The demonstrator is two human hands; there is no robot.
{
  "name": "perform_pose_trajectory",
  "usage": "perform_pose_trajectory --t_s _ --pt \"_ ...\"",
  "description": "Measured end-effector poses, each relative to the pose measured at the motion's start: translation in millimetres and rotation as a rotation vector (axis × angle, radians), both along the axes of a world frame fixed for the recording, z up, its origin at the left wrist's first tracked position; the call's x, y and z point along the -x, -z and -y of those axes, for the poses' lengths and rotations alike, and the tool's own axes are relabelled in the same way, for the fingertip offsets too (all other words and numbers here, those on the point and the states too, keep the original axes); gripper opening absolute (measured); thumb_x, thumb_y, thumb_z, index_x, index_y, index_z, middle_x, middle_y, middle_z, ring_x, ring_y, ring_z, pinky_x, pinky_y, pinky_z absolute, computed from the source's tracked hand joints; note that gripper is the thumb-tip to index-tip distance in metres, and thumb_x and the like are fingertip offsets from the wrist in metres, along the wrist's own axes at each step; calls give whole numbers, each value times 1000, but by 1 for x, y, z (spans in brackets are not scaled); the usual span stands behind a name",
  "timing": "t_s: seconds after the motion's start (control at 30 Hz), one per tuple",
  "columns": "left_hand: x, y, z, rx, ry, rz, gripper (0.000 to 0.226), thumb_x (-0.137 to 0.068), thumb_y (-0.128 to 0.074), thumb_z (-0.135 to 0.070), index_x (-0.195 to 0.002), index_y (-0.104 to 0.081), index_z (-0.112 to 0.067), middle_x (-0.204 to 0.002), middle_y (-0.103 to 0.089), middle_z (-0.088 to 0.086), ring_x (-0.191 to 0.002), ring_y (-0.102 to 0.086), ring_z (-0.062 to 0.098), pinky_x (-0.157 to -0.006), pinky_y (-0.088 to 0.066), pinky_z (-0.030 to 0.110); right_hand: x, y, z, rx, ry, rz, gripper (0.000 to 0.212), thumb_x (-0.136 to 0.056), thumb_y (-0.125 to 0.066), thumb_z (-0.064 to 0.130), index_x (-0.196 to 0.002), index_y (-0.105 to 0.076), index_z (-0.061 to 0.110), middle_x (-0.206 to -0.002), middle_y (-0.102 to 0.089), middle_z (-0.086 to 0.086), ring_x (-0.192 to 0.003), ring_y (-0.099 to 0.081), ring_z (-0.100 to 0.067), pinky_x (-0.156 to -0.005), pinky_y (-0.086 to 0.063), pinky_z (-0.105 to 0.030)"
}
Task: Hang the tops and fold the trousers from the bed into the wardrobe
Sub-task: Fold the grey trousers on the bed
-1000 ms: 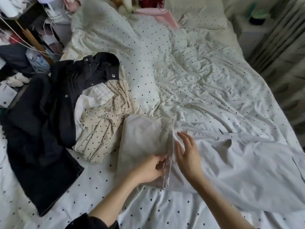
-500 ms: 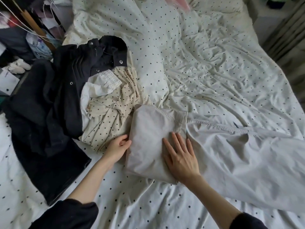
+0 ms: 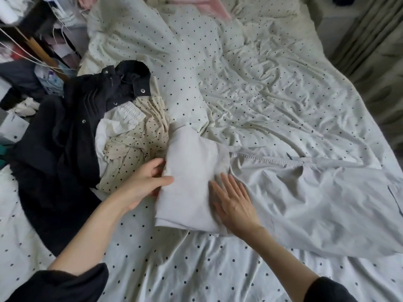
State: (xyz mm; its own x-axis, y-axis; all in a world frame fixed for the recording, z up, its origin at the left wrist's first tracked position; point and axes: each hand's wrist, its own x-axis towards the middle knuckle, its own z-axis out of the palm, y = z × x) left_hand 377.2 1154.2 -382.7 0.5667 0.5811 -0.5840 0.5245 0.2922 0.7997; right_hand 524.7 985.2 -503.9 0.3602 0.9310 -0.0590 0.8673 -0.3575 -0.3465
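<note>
Pale grey trousers lie spread across the bed, their left end folded over into a thick rectangle. My left hand grips the left edge of that fold, thumb on top and fingers tucked under. My right hand lies flat with straight fingers on the fold's right side, pressing it down. To the left of the fold lies a heap of tops: a cream polka-dot garment, a white piece and a dark jacket with snap buttons.
The bed has rumpled white polka-dot bedding. Clutter, cables and a wooden pole crowd the floor at the left. Pink fabric lies at the bed's head. Curtains hang along the right.
My left hand has taken hold of the fold's left edge, thumb over the cloth. My right hand has slid to the fold's lower right. The fold has shifted slightly.
</note>
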Motion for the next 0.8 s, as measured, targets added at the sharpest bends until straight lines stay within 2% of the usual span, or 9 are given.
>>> perform_pose_trajectory --t_s 0.17,0.23,0.3,0.37,0.47,0.53,0.6,0.7,0.8 --pt "-72 -25 60 -202 163 30 54 -83 -63 -1 -129 -43 -23 -109 -61 -2 -100 -59 11 -91 -47 28 -40 -38 42 -238 379 -665 36 -99 -39 24 -133 -50 19 -137 -49 -1 -123 -50 -19 -104 -37 -28" --pt "-112 -15 94 -277 271 41 51 -83 -62 -4 -128 -45 -22 -102 -59 -3 -91 -57 8 -85 -45 25 -66 -51 65 -294 608 -1011 28 -100 -40 29 -127 -50 28 -129 -54 5 -114 -55 -16 -100 -43 -34" --pt "-144 6 124 -299 333 38 46 -84 -62 -10 -127 -49 -22 -92 -56 -5 -80 -54 7 -80 -43 24 -87 -61 81 -368 786 -1312 26 -100 -38 37 -121 -51 28 -121 -57 4 -104 -61 -19 -86 -52 -38" --pt "-174 33 158 -242 387 11 44 -88 -62 -21 -130 -50 -23 -95 -58 -2 -82 -56 11 -87 -48 30 -110 -64 103 -406 854 -1425 26 -100 -36 39 -115 -54 27 -115 -59 2 -100 -62 -20 -75 -52 -32" --pt "-187 66 183 -299 451 -86 34 -93 -55 -24 -127 -55 -19 -108 -64 3 -86 -57 10 -87 -47 26 -124 -54 124 -384 827 -1213 25 -100 -40 27 -110 -59 15 -114 -61 -10 -105 -56 -17 -88 -49 -35" --pt "-181 72 184 -312 295 -53 20 -95 -51 -11 -111 -62 -14 -92 -65 4 -74 -60 4 -70 -47 15 -124 -37 135 -370 718 -877 30 -99 -43 20 -125 -58 14 -132 -55 -3 -123 -48 -14 -106 -38 -35" --pt "-166 72 172 -369 112 -64 19 -93 -47 2 -97 -61 -10 -78 -60 -1 -64 -59 3 -57 -41 7 -119 -26 138 -340 565 -581 32 -98 -43 20 -126 -58 14 -137 -51 -3 -130 -42 -18 -109 -31 -28" --pt "-134 79 138 -569 -62 -221 23 -89 -50 4 -98 -66 -12 -87 -63 4 -81 -58 19 -67 -41 16 -112 -15 127 -343 263 -219 38 -89 -42 23 -120 -62 13 -133 -54 -13 -127 -44 -32 -103 -39 -38" --pt "-116 82 112 -394 -199 -268 27 -94 -45 -3 -109 -61 -19 -111 -62 12 -99 -59 25 -85 -45 33 -106 -10 107 -257 69 -40 42 -85 -41 28 -123 -58 17 -136 -51 -17 -127 -46 -40 -100 -37 -55"
